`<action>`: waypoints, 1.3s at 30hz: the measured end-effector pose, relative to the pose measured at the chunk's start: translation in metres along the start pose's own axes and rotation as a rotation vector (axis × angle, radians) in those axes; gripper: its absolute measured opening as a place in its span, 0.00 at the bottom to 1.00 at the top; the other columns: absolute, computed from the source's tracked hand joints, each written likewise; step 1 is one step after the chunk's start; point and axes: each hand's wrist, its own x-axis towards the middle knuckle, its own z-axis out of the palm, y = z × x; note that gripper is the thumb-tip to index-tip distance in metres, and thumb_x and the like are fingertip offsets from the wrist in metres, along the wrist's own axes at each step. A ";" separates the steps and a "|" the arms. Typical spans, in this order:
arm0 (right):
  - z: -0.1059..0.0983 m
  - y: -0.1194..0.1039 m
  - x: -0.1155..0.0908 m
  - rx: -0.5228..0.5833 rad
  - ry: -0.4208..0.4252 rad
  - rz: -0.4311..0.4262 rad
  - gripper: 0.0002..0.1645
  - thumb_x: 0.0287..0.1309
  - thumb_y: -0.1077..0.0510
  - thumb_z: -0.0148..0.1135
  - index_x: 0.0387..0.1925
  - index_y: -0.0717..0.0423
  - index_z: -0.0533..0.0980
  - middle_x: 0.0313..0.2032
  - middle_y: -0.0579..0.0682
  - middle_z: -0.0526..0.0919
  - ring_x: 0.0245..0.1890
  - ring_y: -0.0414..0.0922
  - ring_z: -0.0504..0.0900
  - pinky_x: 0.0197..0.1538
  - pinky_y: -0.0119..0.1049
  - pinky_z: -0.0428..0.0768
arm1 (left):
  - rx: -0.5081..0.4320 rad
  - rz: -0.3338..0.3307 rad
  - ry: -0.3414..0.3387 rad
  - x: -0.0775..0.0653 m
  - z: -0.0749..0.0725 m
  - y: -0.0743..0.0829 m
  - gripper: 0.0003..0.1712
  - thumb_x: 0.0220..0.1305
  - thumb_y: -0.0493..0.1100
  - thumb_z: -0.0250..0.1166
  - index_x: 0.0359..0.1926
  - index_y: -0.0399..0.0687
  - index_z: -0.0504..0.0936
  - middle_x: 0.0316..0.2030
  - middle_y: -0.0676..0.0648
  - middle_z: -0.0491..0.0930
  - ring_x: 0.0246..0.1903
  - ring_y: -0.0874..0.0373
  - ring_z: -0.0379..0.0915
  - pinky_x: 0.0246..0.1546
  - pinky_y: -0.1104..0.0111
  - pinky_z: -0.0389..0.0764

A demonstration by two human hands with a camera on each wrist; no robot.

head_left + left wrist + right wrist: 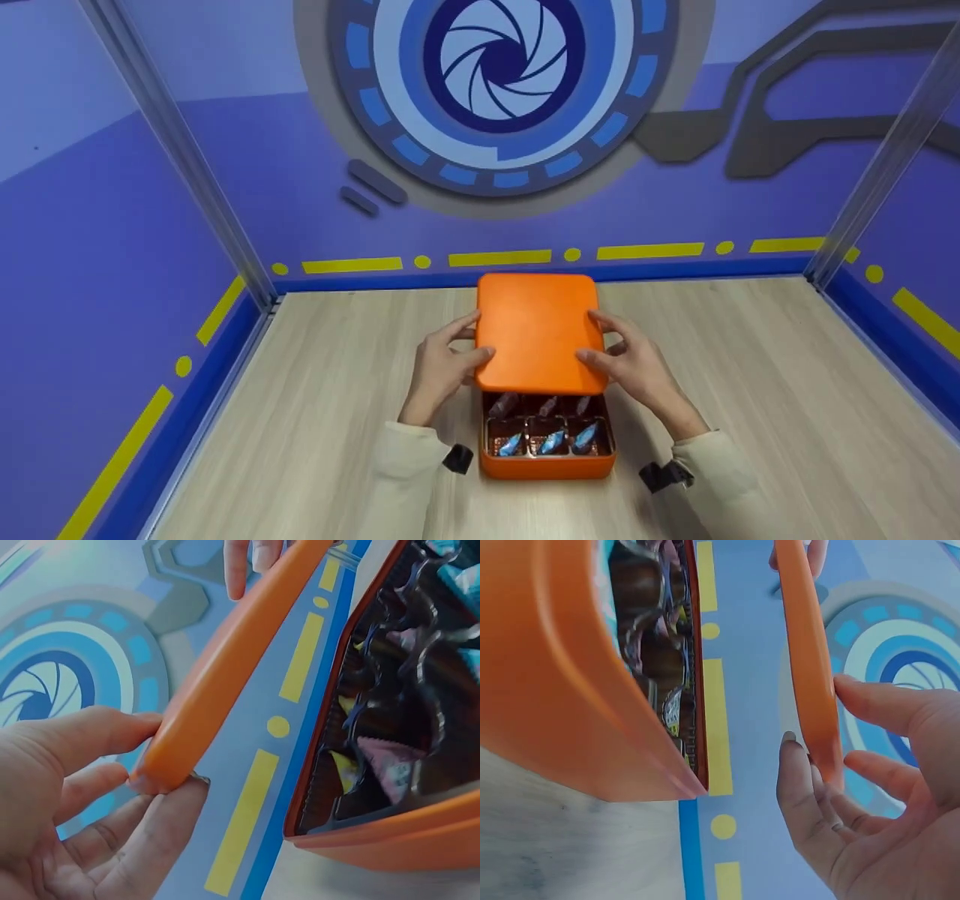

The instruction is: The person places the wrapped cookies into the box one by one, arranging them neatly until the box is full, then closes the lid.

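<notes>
An orange lid (538, 330) is held up over an orange box (547, 469) by both hands. My left hand (444, 364) pinches its left edge, thumb on the top face and fingers beneath. At the opposite edge my right hand (634, 360) has the same kind of pinch. Both wrist views show a gap between the lid (217, 675) and the box rim (702, 690). Inside the box, a dark divided tray holds wrapped candies: blue ones (553, 441) in the front row, dark-looking ones (548, 406) behind. The lid hides the box's far part; a pink wrapper (390, 765) shows in the left wrist view.
The box stands on a light wood-grain table (337, 420). A blue-purple printed wall (247, 187) rises behind the table, with side panels at left and right. Metal posts (187, 157) mark the corners. Black straps (457, 458) sit at both wrists.
</notes>
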 end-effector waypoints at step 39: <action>0.008 0.000 -0.062 -0.100 -0.077 0.173 0.39 0.63 0.56 0.78 0.73 0.59 0.74 0.59 0.60 0.80 0.34 0.49 0.81 0.34 0.35 0.80 | 0.232 -0.088 0.098 -0.067 0.023 -0.013 0.31 0.57 0.35 0.82 0.63 0.44 0.87 0.42 0.43 0.91 0.38 0.55 0.88 0.24 0.66 0.86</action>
